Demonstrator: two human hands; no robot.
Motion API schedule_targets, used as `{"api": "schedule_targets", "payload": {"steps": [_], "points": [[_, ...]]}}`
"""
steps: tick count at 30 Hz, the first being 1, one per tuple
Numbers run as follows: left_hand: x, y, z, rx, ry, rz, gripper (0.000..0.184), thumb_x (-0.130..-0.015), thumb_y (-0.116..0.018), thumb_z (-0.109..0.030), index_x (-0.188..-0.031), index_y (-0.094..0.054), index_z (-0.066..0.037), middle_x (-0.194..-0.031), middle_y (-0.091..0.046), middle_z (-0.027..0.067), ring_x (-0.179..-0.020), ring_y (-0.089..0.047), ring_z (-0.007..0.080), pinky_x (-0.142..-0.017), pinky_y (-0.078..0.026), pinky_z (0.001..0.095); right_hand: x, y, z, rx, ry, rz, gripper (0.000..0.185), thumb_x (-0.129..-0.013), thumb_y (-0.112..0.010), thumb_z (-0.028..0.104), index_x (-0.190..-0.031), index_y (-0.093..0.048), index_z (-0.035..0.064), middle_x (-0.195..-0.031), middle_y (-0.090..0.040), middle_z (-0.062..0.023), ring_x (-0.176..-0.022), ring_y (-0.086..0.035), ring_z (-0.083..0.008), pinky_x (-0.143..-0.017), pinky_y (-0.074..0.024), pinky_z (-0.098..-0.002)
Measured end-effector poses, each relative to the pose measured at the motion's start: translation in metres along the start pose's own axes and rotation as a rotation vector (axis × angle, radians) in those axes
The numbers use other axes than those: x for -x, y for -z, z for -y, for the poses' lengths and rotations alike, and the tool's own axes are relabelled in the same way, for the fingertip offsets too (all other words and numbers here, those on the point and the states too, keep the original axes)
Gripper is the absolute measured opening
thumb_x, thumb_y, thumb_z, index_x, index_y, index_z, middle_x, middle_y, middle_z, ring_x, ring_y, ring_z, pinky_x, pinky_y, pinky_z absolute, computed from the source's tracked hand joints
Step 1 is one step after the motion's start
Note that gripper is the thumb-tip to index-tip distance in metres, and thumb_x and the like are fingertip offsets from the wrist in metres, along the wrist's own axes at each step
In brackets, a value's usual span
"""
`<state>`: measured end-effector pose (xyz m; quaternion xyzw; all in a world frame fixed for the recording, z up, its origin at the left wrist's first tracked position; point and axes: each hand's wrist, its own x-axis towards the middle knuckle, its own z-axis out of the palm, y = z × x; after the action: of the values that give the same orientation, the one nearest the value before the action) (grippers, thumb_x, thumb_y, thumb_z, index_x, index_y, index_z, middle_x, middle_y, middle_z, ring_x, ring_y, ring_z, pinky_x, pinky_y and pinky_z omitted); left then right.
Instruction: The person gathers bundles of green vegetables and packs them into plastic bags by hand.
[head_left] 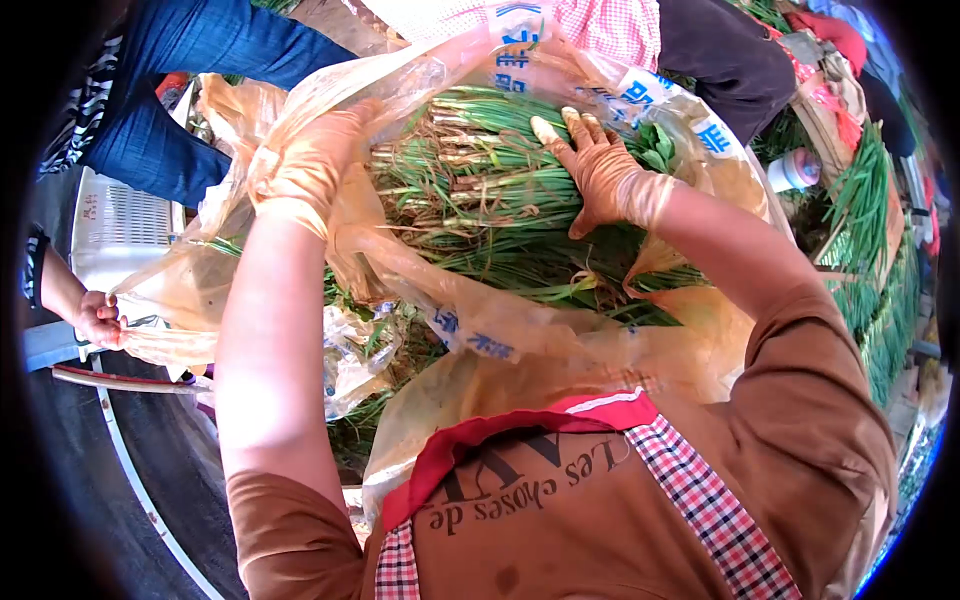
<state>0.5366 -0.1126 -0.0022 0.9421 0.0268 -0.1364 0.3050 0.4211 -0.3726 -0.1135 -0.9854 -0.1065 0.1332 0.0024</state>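
White basket (128,222) stands by the plastic bag (570,338); inside, our right hand (603,180) splays on green stalks (470,185); we can't tell if our left hand (318,158) grips the bag.

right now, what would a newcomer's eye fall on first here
Probably the mass of green stalks in the upper middle, lying in a translucent plastic bag with blue lettering. Next come the gloved hands: the right hand spread on the stalks, the left hand at the bag's left side. At the far left edge, another person's hand holds plastic.
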Motion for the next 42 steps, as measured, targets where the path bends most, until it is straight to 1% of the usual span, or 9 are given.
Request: {"api": "schedule_targets", "payload": {"steps": [4,12,16,20,25,28,30,38,42], "points": [[0.043,-0.018,-0.011,-0.176,-0.179,-0.078,0.064,-0.085,-0.063,-0.035,-0.129,-0.042,0.006,-0.107,-0.061,0.0179,-0.092,-0.061,0.0248,-0.084,-0.045,0.0294,-0.045,-0.022,-0.036,-0.406,0.043,-0.043,0.131,-0.05,-0.087,0.031,-0.146,0.002,0.0173,-0.144,-0.018,-0.028,-0.129,-0.032,-0.0392,-0.105,-0.0307,-0.0416],[0.123,-0.035,0.012,1.015,0.006,0.809,0.063,-0.08,-0.067,-0.038,-0.127,-0.046,-0.001,-0.113,-0.058,0.0181,-0.105,-0.057,0.0297,-0.09,-0.044,0.0424,-0.056,-0.007,-0.072,-1.627,0.218,0.367,0.085,-0.068,-0.075,0.031,-0.139,-0.034,0.0086,-0.116,-0.057,-0.0132,-0.1,-0.055,-0.0227,-0.086,-0.0446,-0.0364],[0.137,-0.102,0.027,1.19,0.027,0.572,0.076,-0.079,-0.062,-0.053,-0.129,-0.043,0.001,-0.12,-0.055,0.0142,-0.115,-0.05,0.0242,-0.097,-0.039,0.0373,-0.026,0.009,-0.036,-1.961,0.17,0.715,0.077,-0.071,-0.072,0.031,-0.136,-0.036,0.0095,-0.103,-0.063,-0.0084,-0.081,-0.06,-0.0166,-0.077,-0.0491,-0.0331],[0.125,-0.132,0.027,1.472,-0.049,0.214,0.056,-0.087,-0.055,-0.043,-0.125,-0.046,-0.003,-0.118,-0.055,0.0112,-0.111,-0.051,0.0253,-0.1,-0.036,0.0374,0.032,0.033,0.078,-0.552,0.002,-0.09,0.069,-0.075,-0.064,0.016,-0.135,-0.033,-0.0001,-0.11,-0.06,-0.0206,-0.09,-0.062,-0.0265,-0.081,-0.0491,-0.037],[0.121,-0.126,0.094,1.775,0.234,0.301,0.058,-0.087,-0.052,-0.04,-0.131,-0.041,-0.004,-0.125,-0.05,0.0165,-0.114,-0.049,0.0326,-0.102,-0.037,0.0451,0.075,-0.012,0.147,-0.283,0.299,-0.347,0.078,-0.071,-0.061,0.024,-0.136,-0.026,0.0018,-0.134,-0.028,-0.0369,-0.102,-0.053,-0.0368,-0.078,-0.0469,-0.0423],[0.121,-0.128,0.099,1.685,0.228,0.214,0.059,-0.086,-0.054,-0.037,-0.132,-0.039,-0.002,-0.126,-0.05,0.0172,-0.116,-0.048,0.0318,-0.102,-0.037,0.0449,0.066,0.034,0.117,-0.563,0.303,0.016,0.069,-0.072,-0.065,0.028,-0.13,-0.037,0.0026,-0.123,-0.041,-0.0306,-0.1,-0.053,-0.039,-0.085,-0.0452,-0.042],[0.118,-0.127,0.098,1.69,0.222,0.221,0.052,-0.087,-0.055,-0.033,-0.127,-0.044,-0.002,-0.122,-0.054,0.0169,-0.11,-0.053,0.0309,-0.097,-0.042,0.0446,0.044,0.026,0.095,-0.679,0.193,-0.414,0.05,-0.074,-0.065,0.04,-0.099,-0.053,-0.0002,-0.095,-0.055,-0.0226,-0.09,-0.058,-0.035,-0.08,-0.0483,-0.0415],[0.099,-0.121,0.069,1.782,0.234,0.271,0.048,-0.084,-0.065,-0.03,-0.124,-0.048,-0.007,-0.115,-0.057,0.0094,-0.103,-0.056,0.0231,-0.091,-0.046,0.0398,-0.02,0.026,0.09,-1.279,0.243,0.128,0.118,-0.067,-0.071,0.057,-0.139,-0.007,-0.011,-0.143,-0.023,-0.03,-0.135,-0.023,-0.0326,-0.11,-0.0186,-0.0323],[0.111,-0.08,0.021,1.6,-0.11,0.513,0.063,-0.085,-0.057,-0.048,-0.129,-0.041,-0.006,-0.125,-0.05,0.0107,-0.11,-0.053,0.0243,-0.091,-0.046,0.0401,-0.008,0.025,0.084,-1.47,0.329,0.172,0.098,-0.07,-0.073,0.032,-0.138,-0.012,-0.0054,-0.13,-0.044,-0.0187,-0.12,-0.044,-0.0263,-0.101,-0.0348,-0.0332]]}}
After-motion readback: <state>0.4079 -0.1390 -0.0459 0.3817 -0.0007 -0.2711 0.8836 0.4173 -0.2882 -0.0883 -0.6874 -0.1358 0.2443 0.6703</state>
